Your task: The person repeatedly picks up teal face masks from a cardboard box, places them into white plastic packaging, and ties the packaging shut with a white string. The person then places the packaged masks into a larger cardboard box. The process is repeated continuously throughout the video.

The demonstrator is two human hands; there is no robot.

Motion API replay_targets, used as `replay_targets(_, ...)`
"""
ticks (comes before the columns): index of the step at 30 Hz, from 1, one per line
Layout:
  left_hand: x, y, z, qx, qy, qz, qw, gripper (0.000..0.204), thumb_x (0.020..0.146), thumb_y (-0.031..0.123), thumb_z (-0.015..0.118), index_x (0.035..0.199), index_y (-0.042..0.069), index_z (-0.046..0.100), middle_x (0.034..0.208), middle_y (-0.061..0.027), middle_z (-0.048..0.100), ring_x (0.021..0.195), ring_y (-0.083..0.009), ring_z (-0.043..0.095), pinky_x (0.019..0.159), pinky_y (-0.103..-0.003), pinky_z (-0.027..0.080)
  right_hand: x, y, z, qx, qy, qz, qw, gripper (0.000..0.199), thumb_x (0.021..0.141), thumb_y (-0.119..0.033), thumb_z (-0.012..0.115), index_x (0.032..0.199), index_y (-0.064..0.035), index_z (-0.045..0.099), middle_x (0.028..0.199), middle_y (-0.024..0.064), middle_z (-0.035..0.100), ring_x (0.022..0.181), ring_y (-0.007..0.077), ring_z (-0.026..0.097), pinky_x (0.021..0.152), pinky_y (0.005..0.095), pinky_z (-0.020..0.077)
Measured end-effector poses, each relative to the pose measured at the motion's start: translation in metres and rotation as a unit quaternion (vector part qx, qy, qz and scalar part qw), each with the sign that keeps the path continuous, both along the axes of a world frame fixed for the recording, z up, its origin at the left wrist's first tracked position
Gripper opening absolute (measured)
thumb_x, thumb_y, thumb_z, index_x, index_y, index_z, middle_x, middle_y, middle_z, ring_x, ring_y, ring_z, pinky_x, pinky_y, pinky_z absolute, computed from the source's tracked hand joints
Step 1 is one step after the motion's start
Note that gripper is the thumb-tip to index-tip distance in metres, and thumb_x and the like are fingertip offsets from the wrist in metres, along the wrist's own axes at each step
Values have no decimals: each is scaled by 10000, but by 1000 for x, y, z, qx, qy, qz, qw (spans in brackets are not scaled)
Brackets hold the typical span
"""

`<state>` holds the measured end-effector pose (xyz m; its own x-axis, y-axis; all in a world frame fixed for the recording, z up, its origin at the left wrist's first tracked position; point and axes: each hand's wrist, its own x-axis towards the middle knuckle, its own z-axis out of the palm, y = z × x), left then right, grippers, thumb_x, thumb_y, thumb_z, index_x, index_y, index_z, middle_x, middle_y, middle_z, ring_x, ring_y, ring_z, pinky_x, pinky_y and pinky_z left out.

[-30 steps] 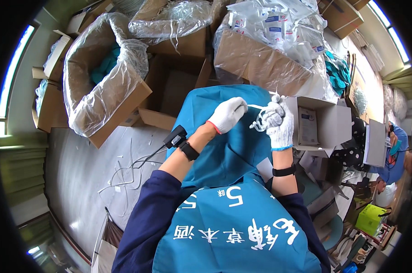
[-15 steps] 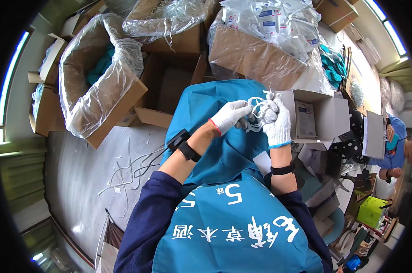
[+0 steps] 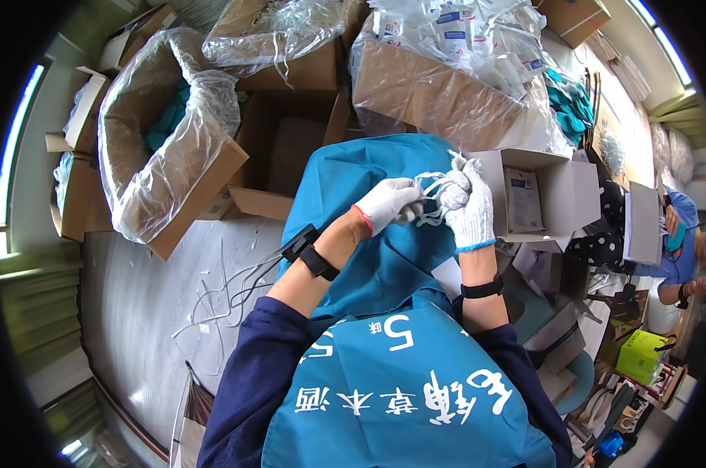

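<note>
Grip of R hand (image 3: 475,218) closed round a cord bundle (image 3: 453,191), prob. to steady it; L hand (image 3: 387,204) bunched by its loose loops, can't tell if clamped on any. Bundle's betw. the two, over the teal apron (image 3: 341,183); open grey box (image 3: 574,204) just R of R grip, prob. for easy reach. Cord: whitish-grey, lumpy middle, thin loops straggling L.
</note>
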<state>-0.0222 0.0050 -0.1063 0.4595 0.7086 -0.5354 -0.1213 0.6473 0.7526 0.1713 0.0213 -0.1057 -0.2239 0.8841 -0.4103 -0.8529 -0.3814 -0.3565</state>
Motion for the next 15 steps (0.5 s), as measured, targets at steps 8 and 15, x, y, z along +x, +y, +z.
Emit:
replay_targets(8,-5,-4,30,180,169,-192,950,261,964,209,562,897,14,723,672,-17,573,608,-98,520,574,-264,441,-1,2,1,-19,-9,-8,1000,234,1073,-224,467,1039,-36,602,653,-8,472,517,119,446,461,223,380)
replay_targets(15,-15,-20,62,392,259,-128,873,132,890,114,584,865,-5,634,708,-203,596,626,-324,560,656,-390,488,-26,-32,35,432,-650,63,622,120,971,-144,637,920,-44,679,861,152,717,735,298,697,666,351,541)
